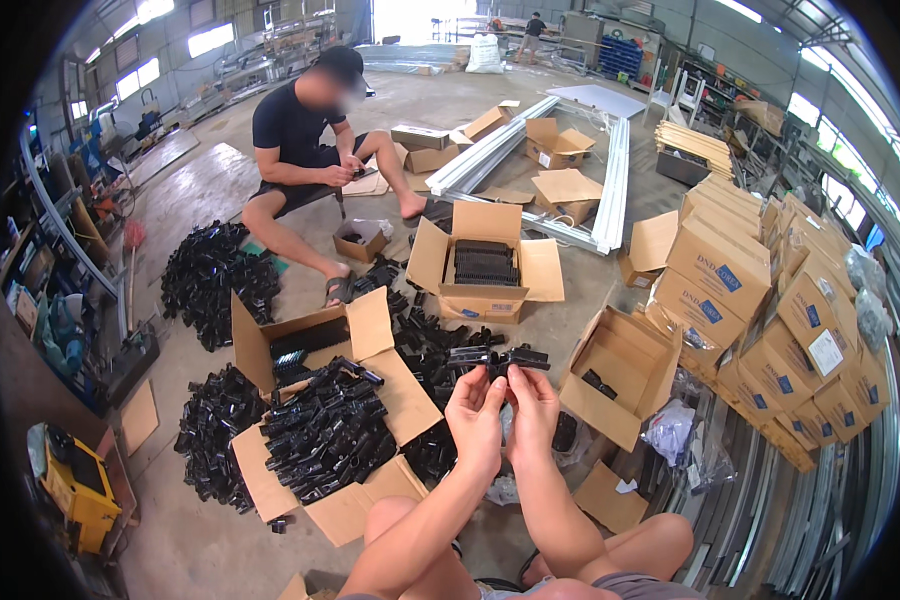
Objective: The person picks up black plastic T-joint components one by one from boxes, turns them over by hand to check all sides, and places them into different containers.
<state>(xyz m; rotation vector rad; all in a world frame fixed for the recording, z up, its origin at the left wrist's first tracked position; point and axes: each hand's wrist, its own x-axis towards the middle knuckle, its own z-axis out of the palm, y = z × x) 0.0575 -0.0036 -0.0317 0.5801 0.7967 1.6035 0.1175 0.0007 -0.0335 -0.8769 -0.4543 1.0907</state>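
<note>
My left hand point(477, 412) and my right hand point(532, 408) are raised side by side in front of me, fingertips pinching small black parts. One black part point(470, 356) extends to the left above my left fingers. Another black part point(525, 357) extends to the right above my right fingers. Whether the two are joined in the middle, I cannot tell. Just left of my forearms stands an open carton point(375, 323) heaped with similar black pieces point(328, 428). More loose black pieces point(425, 345) lie on the floor behind my hands.
Beyond my hands, an open carton point(485, 305) holds neatly stacked black parts. To the right an open carton point(618, 375) contains a few pieces, beside stacked closed cartons point(715, 265). Black piles point(220, 280) lie at left. A seated co-worker point(305, 125) handles a small item.
</note>
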